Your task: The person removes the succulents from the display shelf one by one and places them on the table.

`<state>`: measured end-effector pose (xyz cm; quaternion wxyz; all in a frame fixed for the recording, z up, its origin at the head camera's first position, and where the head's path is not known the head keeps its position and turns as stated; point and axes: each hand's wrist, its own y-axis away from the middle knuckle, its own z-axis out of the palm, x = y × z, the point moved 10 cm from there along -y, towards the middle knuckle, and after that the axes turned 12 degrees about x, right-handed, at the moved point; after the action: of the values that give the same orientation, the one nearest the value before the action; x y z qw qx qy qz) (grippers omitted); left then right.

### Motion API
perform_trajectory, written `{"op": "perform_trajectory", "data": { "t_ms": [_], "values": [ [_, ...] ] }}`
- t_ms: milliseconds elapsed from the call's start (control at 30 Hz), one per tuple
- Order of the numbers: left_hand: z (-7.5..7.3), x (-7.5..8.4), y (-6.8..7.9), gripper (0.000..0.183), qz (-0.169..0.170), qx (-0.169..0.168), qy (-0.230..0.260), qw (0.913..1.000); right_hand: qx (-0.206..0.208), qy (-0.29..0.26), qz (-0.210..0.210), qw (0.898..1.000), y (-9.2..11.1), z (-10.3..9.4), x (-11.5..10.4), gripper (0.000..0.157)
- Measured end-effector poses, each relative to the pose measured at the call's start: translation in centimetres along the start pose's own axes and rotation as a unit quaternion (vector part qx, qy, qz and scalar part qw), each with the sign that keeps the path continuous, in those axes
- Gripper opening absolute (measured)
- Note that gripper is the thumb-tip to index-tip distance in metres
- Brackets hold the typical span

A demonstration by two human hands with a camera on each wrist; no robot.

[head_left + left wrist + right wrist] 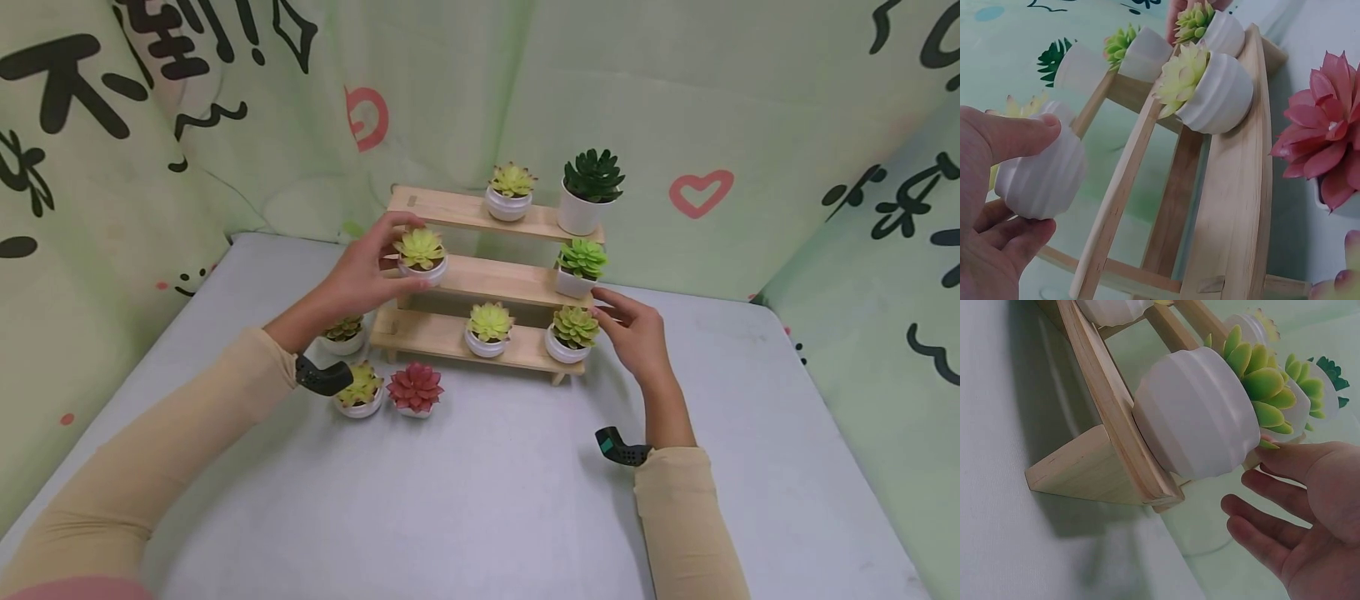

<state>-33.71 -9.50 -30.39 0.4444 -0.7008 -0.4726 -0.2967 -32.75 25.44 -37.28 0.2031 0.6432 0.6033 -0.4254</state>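
Note:
My left hand [371, 265] grips a white round pot with a yellow-green succulent [420, 248], thumb on one side and fingers on the other, at the left end of the middle shelf [491, 277] of the wooden stand. In the left wrist view the ribbed pot [1044, 169] shows between thumb and fingers. My right hand [633, 329] is at the stand's right end, fingers loosely bent, fingertips right by the middle shelf's end. Nearest to it are a green succulent in a square pot [579, 268] and a bottom-shelf succulent [1200, 412].
On the top shelf [442, 205] stand a yellow succulent [510, 192] and a dark green one [592, 192]. Another succulent [489, 329] sits mid bottom shelf. A red succulent [415, 390] and two yellow-green ones [360, 390] are on the table, left front.

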Motion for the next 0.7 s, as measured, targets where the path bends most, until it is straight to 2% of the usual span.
{"op": "perform_trajectory", "data": {
  "t_ms": [367, 700],
  "values": [
    [-1.5, -0.7, 0.5, 0.071, -0.009, 0.019, -0.022, 0.9995, -0.001, 0.001, 0.004, 1.0, 0.0, 0.0, 0.1, 0.042],
    [-3.1, -2.2, 0.6, 0.072, -0.025, 0.044, -0.045, 0.9977, -0.001, 0.003, 0.003, 1.0, 0.0, 0.0, 0.0, 0.042]
  ]
}}
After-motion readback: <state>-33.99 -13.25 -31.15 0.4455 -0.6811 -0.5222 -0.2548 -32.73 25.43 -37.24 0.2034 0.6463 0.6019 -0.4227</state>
